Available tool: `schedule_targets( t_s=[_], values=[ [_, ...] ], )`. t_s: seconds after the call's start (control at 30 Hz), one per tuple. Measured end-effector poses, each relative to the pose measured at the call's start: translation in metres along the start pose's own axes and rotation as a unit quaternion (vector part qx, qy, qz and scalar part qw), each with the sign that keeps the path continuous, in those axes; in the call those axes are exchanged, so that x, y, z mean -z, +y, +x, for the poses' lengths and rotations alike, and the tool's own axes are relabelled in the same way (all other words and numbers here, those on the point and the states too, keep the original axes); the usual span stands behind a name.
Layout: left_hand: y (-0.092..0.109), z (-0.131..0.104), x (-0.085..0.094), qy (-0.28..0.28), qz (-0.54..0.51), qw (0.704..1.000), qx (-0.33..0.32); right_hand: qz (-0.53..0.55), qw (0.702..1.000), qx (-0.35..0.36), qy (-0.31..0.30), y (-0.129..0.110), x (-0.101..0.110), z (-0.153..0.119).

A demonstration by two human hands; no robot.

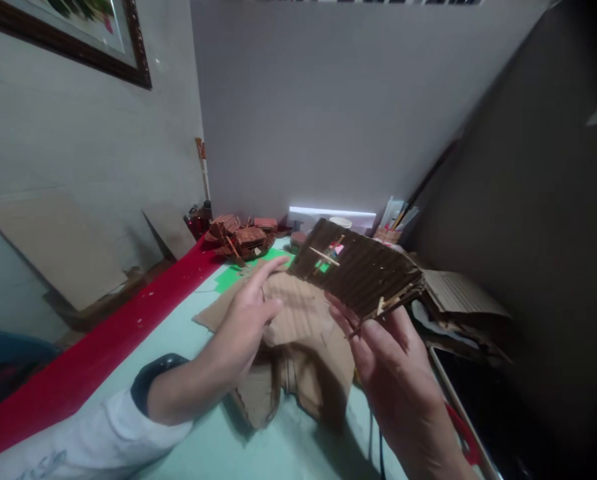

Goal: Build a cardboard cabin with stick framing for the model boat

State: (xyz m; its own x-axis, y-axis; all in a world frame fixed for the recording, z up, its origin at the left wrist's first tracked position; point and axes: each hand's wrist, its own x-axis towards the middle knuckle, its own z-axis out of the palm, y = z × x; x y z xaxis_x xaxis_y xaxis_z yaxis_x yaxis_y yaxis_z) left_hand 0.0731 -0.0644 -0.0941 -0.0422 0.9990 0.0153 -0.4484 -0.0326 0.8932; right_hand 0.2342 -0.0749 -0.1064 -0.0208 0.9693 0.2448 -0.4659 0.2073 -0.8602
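Observation:
My right hand [393, 373] grips a dark brown corrugated cardboard panel [363, 273] by its lower edge, tilted above the table. Thin sticks cross a square window hole in the panel, and more small sticks run along its lower right edge. My left hand [251, 310], thumb and index finger apart, reaches toward the panel's left corner; whether the fingertip touches it I cannot tell. Under both hands lies a plain brown cardboard piece [303, 307] with cut, notched edges. My left wrist wears a dark band.
Reddish-brown model boats [248, 243] stand at the back left, beside a green sheet [223, 280]. A holder with brushes [388, 233] is at the back right. Loose corrugated cardboard [465, 293] and a dark flat tablet-like object [478, 400] lie to the right. Red cloth [128, 320] borders the left.

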Motion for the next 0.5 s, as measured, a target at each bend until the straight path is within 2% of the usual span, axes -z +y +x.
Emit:
schedule_targets(
  t_s=[0.1, 0.27, 0.5],
  values=[
    [0.000, -0.001, 0.002, 0.004, 0.027, 1.000, -0.011, -0.054, 0.998, 0.017, -0.022, 0.006, -0.004, -0.006],
    [-0.008, -0.004, 0.007, -0.011, 0.094, 0.995, -0.022, -0.122, 0.992, 0.040, -0.009, 0.016, -0.003, -0.006],
    [-0.016, -0.006, 0.004, -0.031, 0.068, 0.997, -0.036, -0.127, 0.992, 0.019, 0.007, 0.023, -0.009, -0.009]
  ],
)
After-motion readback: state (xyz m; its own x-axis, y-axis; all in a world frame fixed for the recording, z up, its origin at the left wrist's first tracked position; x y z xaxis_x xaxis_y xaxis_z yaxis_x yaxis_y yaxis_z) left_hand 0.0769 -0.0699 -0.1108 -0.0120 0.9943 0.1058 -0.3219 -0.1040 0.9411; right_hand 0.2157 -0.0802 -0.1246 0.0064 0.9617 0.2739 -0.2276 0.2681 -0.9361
